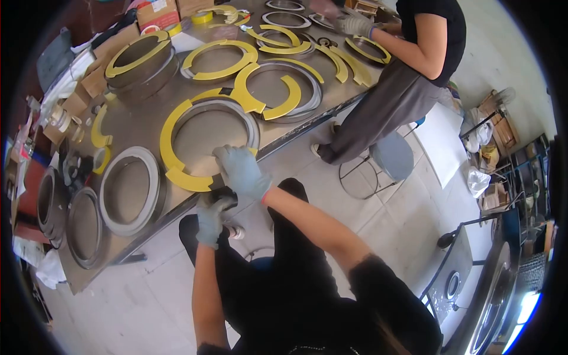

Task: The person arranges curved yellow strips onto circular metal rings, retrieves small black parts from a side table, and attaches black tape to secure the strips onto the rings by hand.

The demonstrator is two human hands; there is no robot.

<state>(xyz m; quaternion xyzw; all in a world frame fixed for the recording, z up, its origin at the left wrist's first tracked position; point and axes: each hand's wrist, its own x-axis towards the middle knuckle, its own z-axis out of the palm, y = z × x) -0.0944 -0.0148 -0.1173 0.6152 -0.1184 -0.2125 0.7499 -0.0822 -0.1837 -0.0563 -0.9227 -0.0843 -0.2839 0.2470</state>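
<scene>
A grey ring (253, 125) lies near the table's front edge, with yellow curved pieces (171, 155) along its left and lower sides. My right hand (241, 171), in a light glove, is at the ring's lower right rim, its fingers bent over the edge; what they hold is hidden. Just below the table edge, my left hand (214, 220), also gloved, has its fingers curled at a dark object (225, 197) that I cannot make out clearly. Part of this object lies beneath my right hand.
More rings with yellow pieces (220, 59) cover the table (137, 125) farther back. Plain grey rings (131, 190) lie at the left. A co-worker (408, 65) with gloved hands stands at the upper right, beside a round stool (393, 156). Cardboard boxes (158, 14) line the back.
</scene>
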